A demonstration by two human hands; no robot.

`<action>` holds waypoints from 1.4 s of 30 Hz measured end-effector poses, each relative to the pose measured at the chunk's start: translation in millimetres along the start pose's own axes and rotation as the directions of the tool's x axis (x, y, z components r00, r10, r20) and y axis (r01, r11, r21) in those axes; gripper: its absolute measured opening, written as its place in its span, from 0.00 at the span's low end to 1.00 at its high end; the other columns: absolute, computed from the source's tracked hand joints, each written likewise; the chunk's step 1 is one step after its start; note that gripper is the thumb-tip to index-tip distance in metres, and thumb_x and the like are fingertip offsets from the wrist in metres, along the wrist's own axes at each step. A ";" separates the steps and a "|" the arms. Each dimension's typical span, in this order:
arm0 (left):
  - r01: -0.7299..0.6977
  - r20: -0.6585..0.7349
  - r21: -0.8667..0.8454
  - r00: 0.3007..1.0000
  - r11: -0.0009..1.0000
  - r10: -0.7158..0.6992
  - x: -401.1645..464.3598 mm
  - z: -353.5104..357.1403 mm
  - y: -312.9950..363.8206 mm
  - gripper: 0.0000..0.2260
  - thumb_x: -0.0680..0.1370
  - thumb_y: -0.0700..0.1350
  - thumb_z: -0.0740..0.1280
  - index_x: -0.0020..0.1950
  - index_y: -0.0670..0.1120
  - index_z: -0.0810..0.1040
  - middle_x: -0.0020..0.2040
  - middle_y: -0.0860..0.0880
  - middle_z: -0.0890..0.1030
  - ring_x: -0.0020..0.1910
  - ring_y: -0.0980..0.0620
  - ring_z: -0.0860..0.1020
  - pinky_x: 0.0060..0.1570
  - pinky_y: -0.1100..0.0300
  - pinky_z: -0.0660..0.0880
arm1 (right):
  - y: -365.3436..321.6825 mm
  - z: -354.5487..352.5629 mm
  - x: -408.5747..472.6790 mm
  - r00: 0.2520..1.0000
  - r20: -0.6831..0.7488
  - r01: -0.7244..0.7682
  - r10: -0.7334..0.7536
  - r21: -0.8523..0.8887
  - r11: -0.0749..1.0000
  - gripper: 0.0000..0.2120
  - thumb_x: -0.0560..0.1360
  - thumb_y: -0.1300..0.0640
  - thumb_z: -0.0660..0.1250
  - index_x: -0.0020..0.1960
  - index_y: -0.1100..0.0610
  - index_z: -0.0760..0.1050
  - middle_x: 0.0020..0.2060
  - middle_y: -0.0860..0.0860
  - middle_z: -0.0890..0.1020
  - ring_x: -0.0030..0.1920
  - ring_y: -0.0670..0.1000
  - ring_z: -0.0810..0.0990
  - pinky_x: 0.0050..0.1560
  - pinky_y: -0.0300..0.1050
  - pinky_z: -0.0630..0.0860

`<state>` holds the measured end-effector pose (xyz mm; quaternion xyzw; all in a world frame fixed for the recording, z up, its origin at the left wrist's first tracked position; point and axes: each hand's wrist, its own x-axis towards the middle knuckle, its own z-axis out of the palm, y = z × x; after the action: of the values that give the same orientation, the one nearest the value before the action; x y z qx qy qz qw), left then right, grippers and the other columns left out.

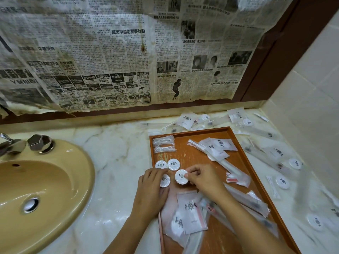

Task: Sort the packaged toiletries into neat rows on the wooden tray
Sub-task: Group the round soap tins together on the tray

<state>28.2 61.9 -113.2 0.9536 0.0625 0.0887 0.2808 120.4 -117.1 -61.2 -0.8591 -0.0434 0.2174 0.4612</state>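
A wooden tray lies on the marble counter, right of the sink. Several round white packaged soaps sit near its left edge. My right hand pinches the rim of one round soap. My left hand rests with its fingers on another round soap at the tray's left edge. Two more discs lie just beyond. Packets of floss picks sit in the far left corner. Flat sachets lie at the far right, and more clear packets are heaped under my wrists.
Loose packets and round soaps are scattered over the counter right of and behind the tray. A beige sink with chrome taps is at the left. Old newspaper covers the wall; a tiled wall stands at the right.
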 end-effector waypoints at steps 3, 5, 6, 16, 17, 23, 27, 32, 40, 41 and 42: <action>0.001 -0.029 0.023 1.000 1.000 0.000 -0.4 4.0 1.5 0.17 0.74 0.46 0.69 0.63 0.53 0.74 0.60 0.56 0.77 0.62 0.53 0.72 0.58 0.58 0.70 | -2.3 2.8 3.4 1.000 -0.015 -0.009 0.009 0.005 1.000 0.06 0.72 0.59 0.75 0.46 0.50 0.80 0.34 0.49 0.82 0.35 0.45 0.81 0.36 0.37 0.73; 0.014 -0.046 0.030 0.999 0.999 -0.012 -0.7 5.4 3.0 0.17 0.74 0.45 0.70 0.62 0.52 0.74 0.59 0.55 0.77 0.62 0.53 0.72 0.58 0.57 0.71 | -2.8 4.8 6.0 0.999 -0.029 -0.021 0.021 -0.014 1.000 0.05 0.72 0.59 0.75 0.45 0.51 0.81 0.34 0.49 0.83 0.34 0.45 0.81 0.34 0.35 0.72; 0.021 -0.050 0.032 0.999 0.999 -0.019 -0.7 6.1 3.3 0.17 0.74 0.45 0.70 0.62 0.52 0.75 0.59 0.55 0.77 0.62 0.52 0.72 0.58 0.57 0.72 | -3.1 5.9 7.3 0.999 -0.031 -0.028 0.027 -0.026 0.999 0.05 0.72 0.59 0.75 0.45 0.52 0.82 0.33 0.48 0.83 0.34 0.44 0.81 0.34 0.34 0.71; 0.047 -0.075 0.072 0.996 0.996 -0.042 -0.3 10.7 2.1 0.15 0.74 0.46 0.69 0.60 0.52 0.74 0.57 0.54 0.78 0.60 0.52 0.72 0.57 0.57 0.71 | -8.6 11.5 19.1 1.000 0.007 -0.010 0.011 -0.126 0.992 0.09 0.73 0.62 0.73 0.40 0.48 0.82 0.28 0.45 0.81 0.30 0.42 0.79 0.36 0.40 0.78; 0.044 -0.077 0.075 0.996 0.996 -0.039 -0.2 11.1 2.2 0.15 0.74 0.46 0.69 0.60 0.52 0.75 0.56 0.54 0.78 0.60 0.52 0.72 0.56 0.57 0.71 | -8.6 11.7 20.4 1.000 0.011 -0.011 0.012 -0.133 0.991 0.10 0.73 0.62 0.72 0.39 0.48 0.81 0.29 0.45 0.81 0.31 0.43 0.79 0.38 0.42 0.80; 0.043 -0.089 0.072 0.995 0.996 -0.036 -0.5 12.4 2.6 0.16 0.74 0.46 0.70 0.61 0.51 0.75 0.56 0.54 0.78 0.60 0.51 0.72 0.54 0.56 0.72 | -7.4 18.1 27.9 0.999 0.025 -0.018 0.023 -0.173 0.985 0.09 0.74 0.61 0.72 0.40 0.48 0.81 0.29 0.43 0.80 0.32 0.42 0.78 0.42 0.42 0.79; 0.052 -0.080 0.075 0.996 0.996 -0.046 0.0 13.0 2.3 0.16 0.74 0.46 0.70 0.62 0.51 0.75 0.58 0.53 0.78 0.60 0.50 0.73 0.54 0.55 0.73 | -6.1 22.5 30.6 1.000 0.022 -0.008 0.013 -0.187 0.982 0.05 0.74 0.62 0.72 0.43 0.52 0.83 0.30 0.42 0.80 0.32 0.41 0.78 0.41 0.40 0.77; 0.033 -0.075 0.087 0.997 0.996 -0.027 0.6 15.8 -0.4 0.15 0.74 0.47 0.70 0.60 0.52 0.75 0.57 0.54 0.79 0.60 0.50 0.73 0.53 0.56 0.73 | -4.7 24.9 32.1 1.000 -0.005 -0.019 0.018 -0.199 0.980 0.04 0.73 0.62 0.73 0.44 0.54 0.84 0.33 0.44 0.82 0.34 0.43 0.79 0.41 0.41 0.78; 0.042 -0.068 0.069 0.997 0.997 -0.037 0.2 14.1 -0.8 0.16 0.75 0.48 0.67 0.62 0.52 0.74 0.59 0.54 0.78 0.61 0.51 0.72 0.54 0.56 0.73 | -2.5 28.3 30.8 0.999 -0.053 -0.015 0.005 -0.204 0.979 0.05 0.72 0.63 0.73 0.41 0.53 0.84 0.34 0.42 0.82 0.36 0.41 0.80 0.39 0.37 0.78; 0.039 -0.064 0.068 0.997 0.997 -0.035 0.1 13.5 -0.8 0.16 0.75 0.48 0.67 0.63 0.52 0.74 0.59 0.54 0.78 0.61 0.51 0.72 0.53 0.57 0.72 | -2.2 28.8 30.7 0.998 -0.056 -0.016 0.004 -0.205 0.979 0.06 0.72 0.62 0.73 0.41 0.53 0.84 0.34 0.42 0.82 0.36 0.41 0.80 0.41 0.39 0.79; 0.036 -0.062 0.067 0.998 0.997 -0.032 0.1 13.2 -0.8 0.16 0.75 0.48 0.67 0.62 0.52 0.74 0.59 0.54 0.78 0.61 0.51 0.72 0.53 0.56 0.73 | -1.7 29.2 30.8 0.998 -0.058 -0.016 0.004 -0.208 0.978 0.06 0.72 0.62 0.73 0.41 0.52 0.84 0.34 0.42 0.82 0.37 0.42 0.81 0.43 0.41 0.80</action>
<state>30.9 55.7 -124.5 0.9583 0.0902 0.1110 0.2476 136.3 -85.0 -84.2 -0.9089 -0.0484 0.1891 0.3686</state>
